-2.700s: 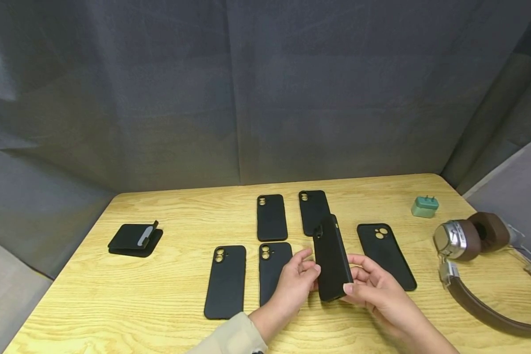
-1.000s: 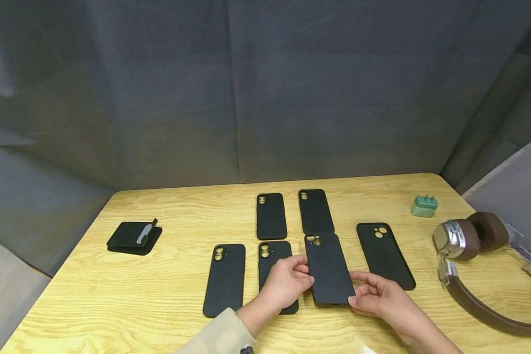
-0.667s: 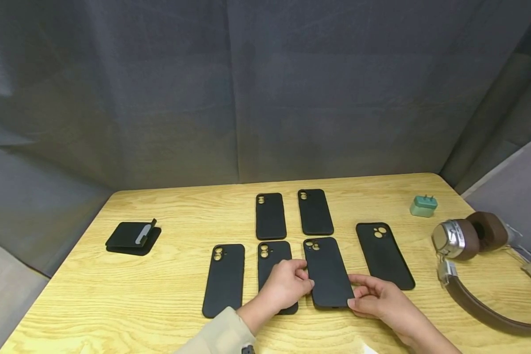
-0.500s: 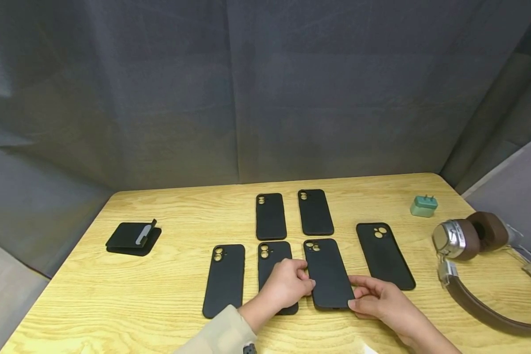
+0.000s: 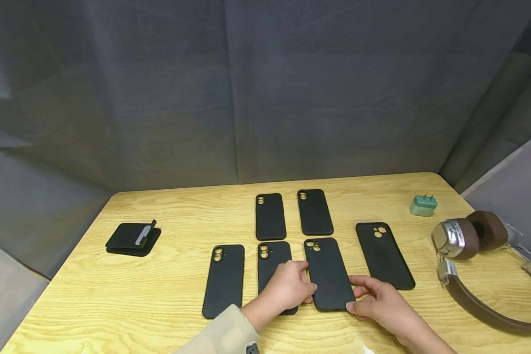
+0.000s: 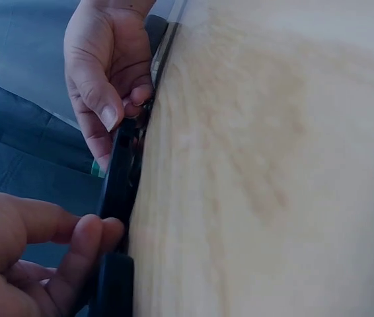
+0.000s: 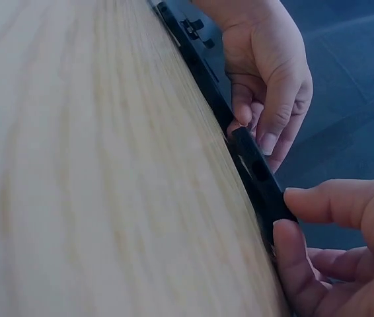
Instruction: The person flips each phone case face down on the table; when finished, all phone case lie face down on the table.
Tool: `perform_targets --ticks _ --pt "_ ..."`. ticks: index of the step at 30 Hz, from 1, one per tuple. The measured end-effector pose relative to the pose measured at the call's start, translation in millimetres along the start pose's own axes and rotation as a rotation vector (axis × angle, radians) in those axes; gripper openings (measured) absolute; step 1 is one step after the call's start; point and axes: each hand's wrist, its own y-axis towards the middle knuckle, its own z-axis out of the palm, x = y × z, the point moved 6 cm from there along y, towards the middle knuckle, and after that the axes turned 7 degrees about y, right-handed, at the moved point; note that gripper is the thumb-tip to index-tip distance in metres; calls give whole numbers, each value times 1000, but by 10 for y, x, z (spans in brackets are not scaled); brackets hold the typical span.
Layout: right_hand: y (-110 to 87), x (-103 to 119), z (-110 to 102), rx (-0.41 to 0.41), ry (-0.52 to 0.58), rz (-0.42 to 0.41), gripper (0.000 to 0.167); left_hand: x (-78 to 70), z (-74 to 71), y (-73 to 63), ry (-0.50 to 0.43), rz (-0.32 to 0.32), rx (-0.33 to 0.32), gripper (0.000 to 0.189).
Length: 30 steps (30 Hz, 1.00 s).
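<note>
A black phone case point(image 5: 329, 275) lies back up on the wooden table, its camera cutouts at the far end. My left hand point(image 5: 289, 284) holds its left edge between thumb and fingers, partly covering a second phone case point(image 5: 272, 260). At the near right corner my right hand point(image 5: 377, 300) pinches the same case. Both wrist views show it edge-on: the left hand point(image 6: 35, 257) and right hand point(image 6: 111, 66) grip it from opposite sides. The right wrist view has the right hand's thumb and finger on the corner point(image 7: 278, 210).
More phone cases lie around: one at left point(image 5: 224, 280), two behind point(image 5: 271, 216), and one inside-up at right point(image 5: 386, 255). A black folding stand point(image 5: 130, 238) sits far left. A green charger plug point(image 5: 423, 205) and brown headphones point(image 5: 466, 241) are at the right.
The phone case was held up and tilted; both hands have lowered it flat to the table and drawn it slightly nearer, below the back row. Over the last half second it has barely moved.
</note>
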Motion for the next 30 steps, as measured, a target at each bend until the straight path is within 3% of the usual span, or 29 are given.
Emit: perform_targets --ticks 16,24,30 --pt "22 36 19 -91 -110 4 65 29 41 -4 -22 -17 6 56" --pt "11 59 18 -94 -125 10 66 39 35 0 -4 -28 3 55" --pt "-24 92 -49 -66 -98 -3 69 30 -47 -5 7 0 -67 50"
